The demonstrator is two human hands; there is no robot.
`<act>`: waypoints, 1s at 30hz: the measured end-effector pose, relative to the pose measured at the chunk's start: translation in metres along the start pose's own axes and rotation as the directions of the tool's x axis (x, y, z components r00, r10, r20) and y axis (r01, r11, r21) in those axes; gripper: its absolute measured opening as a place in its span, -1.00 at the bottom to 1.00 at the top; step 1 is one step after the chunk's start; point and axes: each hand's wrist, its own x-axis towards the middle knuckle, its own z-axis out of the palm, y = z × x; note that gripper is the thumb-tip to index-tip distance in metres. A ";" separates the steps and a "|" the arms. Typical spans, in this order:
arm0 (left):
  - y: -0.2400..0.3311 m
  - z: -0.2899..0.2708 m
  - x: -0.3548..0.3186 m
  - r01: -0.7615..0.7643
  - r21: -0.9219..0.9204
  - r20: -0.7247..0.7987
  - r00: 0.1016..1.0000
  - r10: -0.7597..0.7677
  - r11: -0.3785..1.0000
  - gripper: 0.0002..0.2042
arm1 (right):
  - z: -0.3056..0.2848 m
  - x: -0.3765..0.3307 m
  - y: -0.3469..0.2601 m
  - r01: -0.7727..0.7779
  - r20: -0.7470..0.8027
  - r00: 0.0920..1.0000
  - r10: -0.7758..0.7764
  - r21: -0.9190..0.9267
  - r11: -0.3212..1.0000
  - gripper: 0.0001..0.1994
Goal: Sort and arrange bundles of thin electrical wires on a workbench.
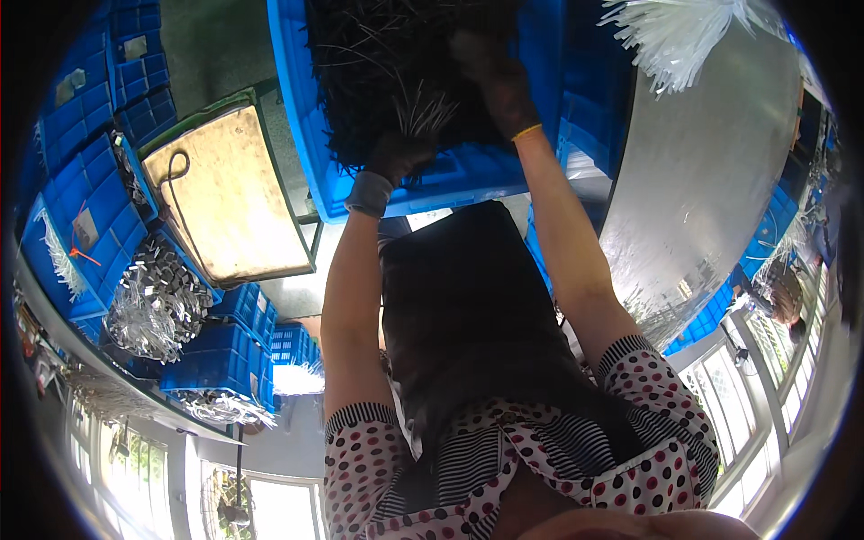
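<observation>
Blue plastic crate: walls apparently kept loose dark strips contained. Left gloved hand: grip held a thin-strip bundle at the near end, probably to keep it gathered. Right gloved hand: was toward the crate's right side; grip was too dark to tell.

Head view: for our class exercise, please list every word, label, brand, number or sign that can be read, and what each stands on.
None can be read.
Pale label on a blue side crate at left: too small and blurred.
Upper labels on the stacked crates at upper left: also unreadable.
Big crate at top centre: no lettering can be made out.
</observation>
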 end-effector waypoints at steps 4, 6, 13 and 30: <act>-0.003 0.000 0.001 -0.039 0.053 0.010 0.999 0.038 0.998 -0.75 | 0.016 0.019 -0.041 0.050 0.073 0.994 -0.076 0.305 0.951 -0.68; 0.019 0.006 -0.004 -0.085 0.004 -0.040 0.996 0.085 0.996 -0.73 | 0.035 0.013 -0.049 -0.053 0.425 0.905 0.030 0.043 0.998 -0.69; -0.003 -0.006 0.004 -0.022 -0.130 -0.200 0.980 -0.004 0.991 -0.72 | 0.030 -0.001 -0.051 0.030 -0.054 0.998 -0.030 0.000 1.000 -0.63; 0.026 -0.037 0.017 -0.578 0.295 -0.455 0.615 0.644 0.761 -0.69 | 0.035 -0.073 -0.037 -0.369 0.636 0.696 0.333 -0.081 0.926 -0.57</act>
